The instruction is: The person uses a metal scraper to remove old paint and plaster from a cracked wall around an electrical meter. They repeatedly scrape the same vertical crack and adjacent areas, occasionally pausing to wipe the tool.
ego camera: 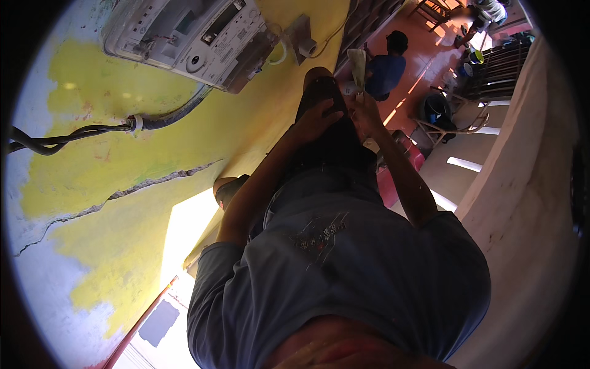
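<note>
My left hand [317,121] lies over the dark cloth on my raised thigh [320,99], its fingers apart and nothing in it. In my right hand [366,115] is a flat, pale tool [357,67] with a wide end pointing away from me. It looks like a paintbrush or a scraper; which one I cannot tell. A small whitish object [349,87] shows beside that hand, partly hidden. To my left stands a wall [124,161] patchily painted yellow over white, with a long crack [152,181] across it.
An electricity meter [193,41] is fixed to the wall, with a corrugated conduit [177,110] and black cables [69,136] beside it. A person in a blue shirt [385,74] is below; another person [491,14] is farther off. A pale wall edge [516,120] rises at right.
</note>
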Motion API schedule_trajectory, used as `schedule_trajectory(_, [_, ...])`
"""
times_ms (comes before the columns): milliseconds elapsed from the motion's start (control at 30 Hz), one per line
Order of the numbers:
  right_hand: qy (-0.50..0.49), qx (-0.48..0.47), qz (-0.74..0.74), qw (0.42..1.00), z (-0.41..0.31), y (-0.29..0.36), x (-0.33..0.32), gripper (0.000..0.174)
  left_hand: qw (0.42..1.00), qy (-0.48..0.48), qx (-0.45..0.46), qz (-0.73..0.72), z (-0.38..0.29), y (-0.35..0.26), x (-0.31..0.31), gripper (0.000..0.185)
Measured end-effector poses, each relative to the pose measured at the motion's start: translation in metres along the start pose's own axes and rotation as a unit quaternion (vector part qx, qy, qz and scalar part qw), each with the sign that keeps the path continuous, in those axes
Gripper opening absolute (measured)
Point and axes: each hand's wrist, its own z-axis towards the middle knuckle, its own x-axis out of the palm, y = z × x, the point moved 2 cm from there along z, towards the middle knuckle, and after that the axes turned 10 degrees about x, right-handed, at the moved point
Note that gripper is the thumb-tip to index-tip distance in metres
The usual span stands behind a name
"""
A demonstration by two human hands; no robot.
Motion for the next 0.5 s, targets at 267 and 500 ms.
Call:
schedule_trajectory(267, [0.217,-0.218,-0.227,0.924,-0.085,0.017,0.09,0.052,0.964,-0.025,0.086,-0.249,-0.058,-0.049,-0.013,0.028])
schedule_trajectory(500, [0.304,-0.462,-0.55,0.625,-0.013,0.017,0.052,0.06,0.986,-0.058,-0.047,-0.149,-0.162,-0.057,-0.072,0.034])
